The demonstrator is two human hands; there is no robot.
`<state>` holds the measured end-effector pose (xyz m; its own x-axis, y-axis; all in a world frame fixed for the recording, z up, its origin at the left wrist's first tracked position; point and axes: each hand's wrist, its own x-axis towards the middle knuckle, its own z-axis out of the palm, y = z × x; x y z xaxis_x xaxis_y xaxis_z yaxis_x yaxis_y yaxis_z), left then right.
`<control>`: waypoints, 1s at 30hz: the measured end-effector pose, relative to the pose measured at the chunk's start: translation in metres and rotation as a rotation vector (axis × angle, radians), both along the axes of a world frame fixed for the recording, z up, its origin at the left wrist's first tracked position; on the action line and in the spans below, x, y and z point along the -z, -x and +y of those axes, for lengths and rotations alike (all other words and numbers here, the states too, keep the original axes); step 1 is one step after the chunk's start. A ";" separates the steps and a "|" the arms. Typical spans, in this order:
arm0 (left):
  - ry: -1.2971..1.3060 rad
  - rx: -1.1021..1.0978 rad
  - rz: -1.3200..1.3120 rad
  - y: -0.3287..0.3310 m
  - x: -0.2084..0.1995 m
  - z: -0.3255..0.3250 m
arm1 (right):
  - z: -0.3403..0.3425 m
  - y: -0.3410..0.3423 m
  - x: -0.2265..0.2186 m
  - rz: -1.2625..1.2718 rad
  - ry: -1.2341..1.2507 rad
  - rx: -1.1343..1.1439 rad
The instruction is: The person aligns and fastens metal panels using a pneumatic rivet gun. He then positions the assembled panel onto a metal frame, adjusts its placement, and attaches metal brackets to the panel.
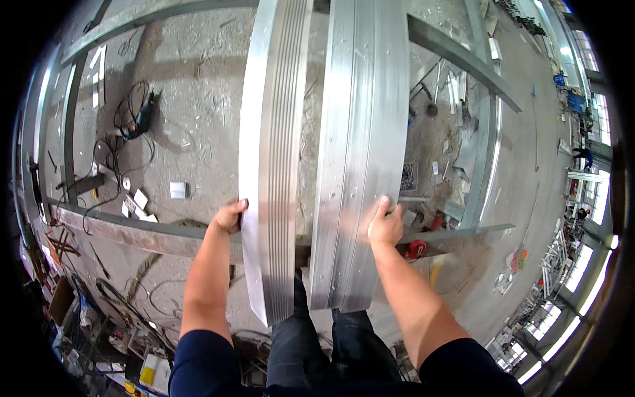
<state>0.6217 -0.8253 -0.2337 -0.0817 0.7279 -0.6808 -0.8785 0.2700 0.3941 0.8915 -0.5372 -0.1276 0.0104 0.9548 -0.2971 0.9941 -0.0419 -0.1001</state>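
Two long silver aluminium profiles lie side by side in front of me, with a narrow gap between them. The left one is a ribbed aluminium profile (281, 145); its near end is tilted. My left hand (230, 216) grips its left edge, the fingers partly hidden by the metal. The right one is a wider, grooved aluminium profile (360, 132) with small spots on its surface. At its right edge, near the closer end, my right hand (385, 223) is closed with curled fingers, the thumb pointing away from me. Both near ends reach over my legs.
A metal frame (165, 237) with crossbars surrounds and passes below the profiles. On the floor to the left lie a corded power tool (141, 119), tangled cable and small metal plates (178, 190). A red round object (415, 249) sits beside the right profile. Clutter fills the lower left.
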 end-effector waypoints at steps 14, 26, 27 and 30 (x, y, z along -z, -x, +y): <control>0.515 -0.075 1.291 0.018 -0.103 0.050 | 0.002 0.001 -0.010 0.021 0.024 0.069; 0.463 0.128 0.702 -0.121 -0.106 0.191 | 0.004 0.002 -0.012 -0.013 0.143 0.080; 0.443 0.098 0.723 -0.124 -0.107 0.193 | 0.005 0.003 -0.013 -0.019 0.156 0.084; 0.416 -0.076 0.683 -0.130 -0.105 0.196 | 0.005 0.004 -0.016 -0.031 0.137 0.081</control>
<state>0.7517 -0.6297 -0.1291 -0.6177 0.4009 -0.6765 -0.5013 0.4621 0.7315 0.8879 -0.5317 -0.1119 0.0973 0.9011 -0.4226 0.9894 -0.1336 -0.0572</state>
